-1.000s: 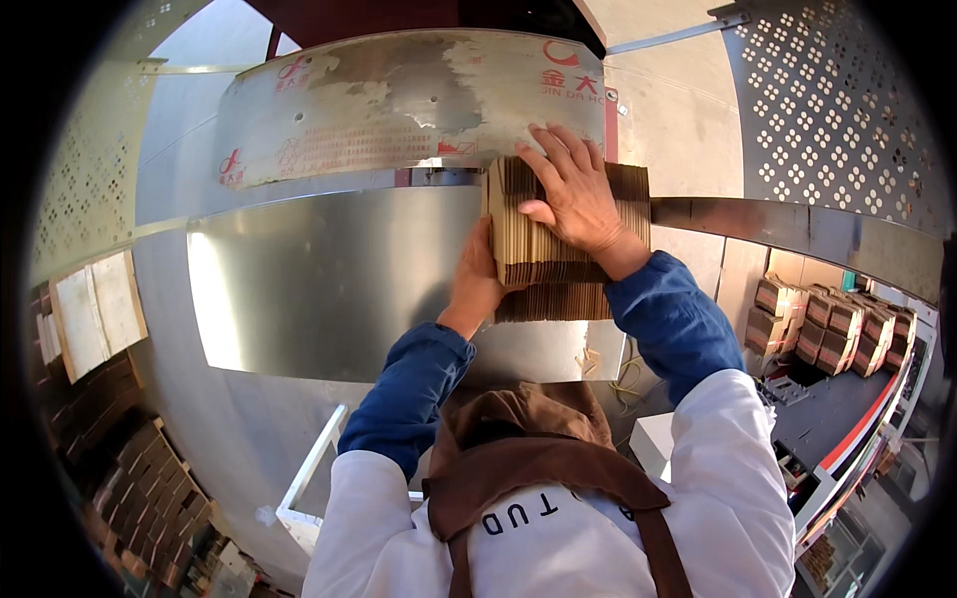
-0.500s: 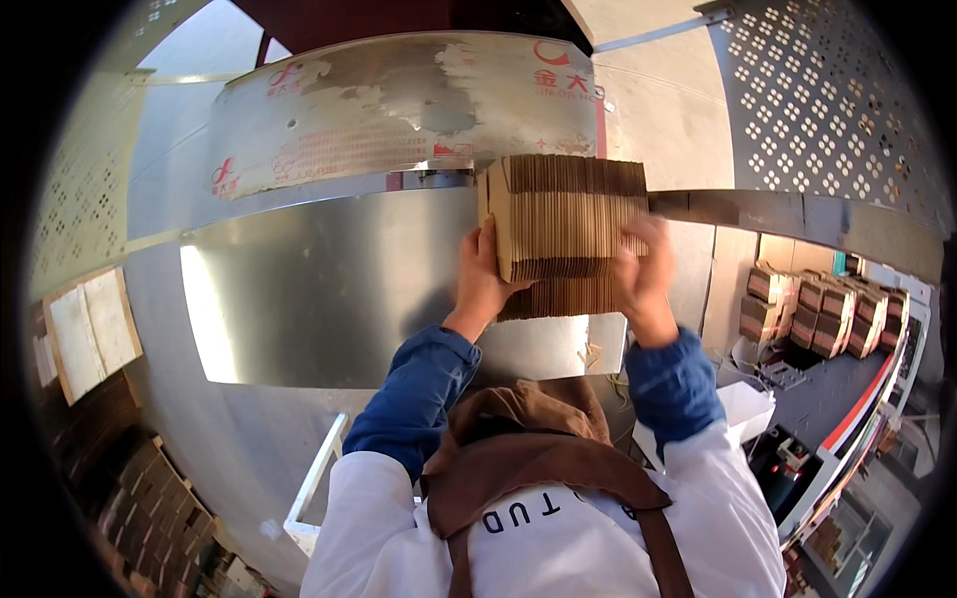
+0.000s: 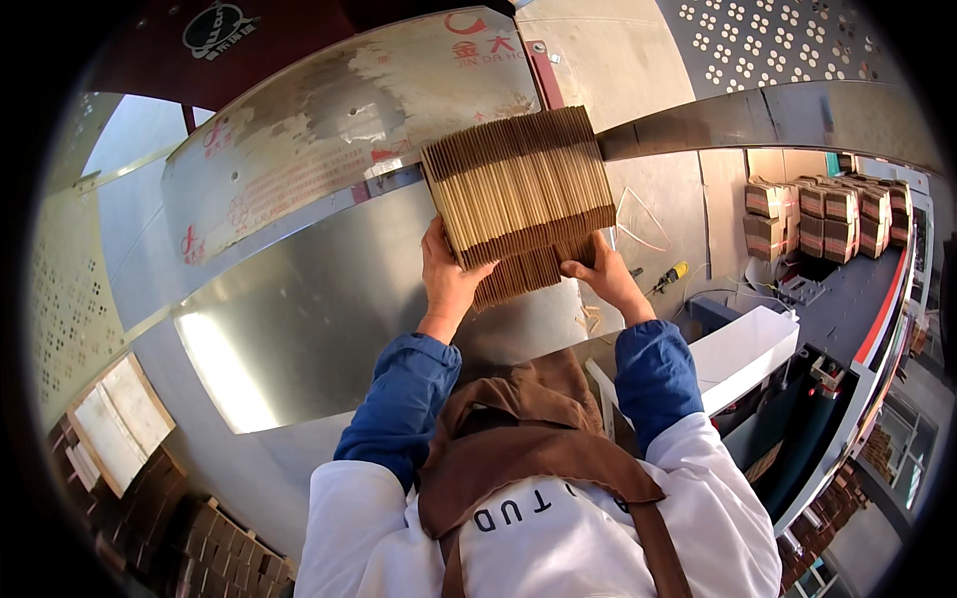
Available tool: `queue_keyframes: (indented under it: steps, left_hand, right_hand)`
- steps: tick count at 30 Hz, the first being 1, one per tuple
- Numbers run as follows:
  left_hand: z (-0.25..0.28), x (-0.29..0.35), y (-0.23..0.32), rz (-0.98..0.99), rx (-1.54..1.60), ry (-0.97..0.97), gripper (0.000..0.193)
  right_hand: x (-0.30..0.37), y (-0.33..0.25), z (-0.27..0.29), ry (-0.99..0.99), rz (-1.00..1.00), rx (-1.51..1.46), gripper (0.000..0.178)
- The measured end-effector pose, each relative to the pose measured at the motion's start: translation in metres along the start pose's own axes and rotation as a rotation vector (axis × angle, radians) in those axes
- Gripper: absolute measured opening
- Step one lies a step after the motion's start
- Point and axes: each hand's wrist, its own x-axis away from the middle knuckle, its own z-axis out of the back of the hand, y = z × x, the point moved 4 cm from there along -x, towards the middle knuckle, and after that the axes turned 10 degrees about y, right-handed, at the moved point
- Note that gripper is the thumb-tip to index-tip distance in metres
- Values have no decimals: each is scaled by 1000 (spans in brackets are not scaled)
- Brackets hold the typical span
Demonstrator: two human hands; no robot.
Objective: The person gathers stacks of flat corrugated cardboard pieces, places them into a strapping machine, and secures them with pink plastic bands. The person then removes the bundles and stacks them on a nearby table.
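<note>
Between my two hands is a thick stack of folded brown cardboard pieces [image 3: 520, 184], standing on edge and pressed together. My left hand [image 3: 449, 271] grips its left end, with the thumb along the lower front. On the right, my right hand [image 3: 606, 276] holds the lower right corner, thumb toward the stack and fingers partly hidden behind it. The stack is over the right part of a shiny metal sheet [image 3: 309, 309]. Whether it rests there or is lifted I cannot tell.
Behind the stack leans a worn board with red print [image 3: 329, 120]. Banded cardboard bundles [image 3: 827, 214] stand on a dark bench at right. A white tray [image 3: 748, 349] and a yellow-handled tool [image 3: 674, 273] lie right of my hand. More stacked cardboard [image 3: 229, 548] is at lower left.
The view has turned, and the stack now appears tilted and farther left. My right hand has gone from the stack's right side down to its lower right corner. The left hand keeps its grip.
</note>
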Motion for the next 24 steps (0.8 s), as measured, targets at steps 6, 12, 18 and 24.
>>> queue_keyframes:
  steps: [6, 12, 18, 24]
  left_hand:
    - [-1, 3, -2, 80, 15, -21, 92]
    - [-1, -1, 2, 1, 26, -5, 94]
    - [-8, -35, -1, 32, 76, 7, 96]
    - [-9, -75, 0, 11, 102, -53, 92]
  right_hand:
    - [8, -15, -18, 119, -55, 172, 61]
    - [7, -8, -15, 96, 53, 184, 62]
    - [-27, -18, -20, 107, 180, 249, 65]
    - [-58, -29, -21, 153, 282, 239, 73]
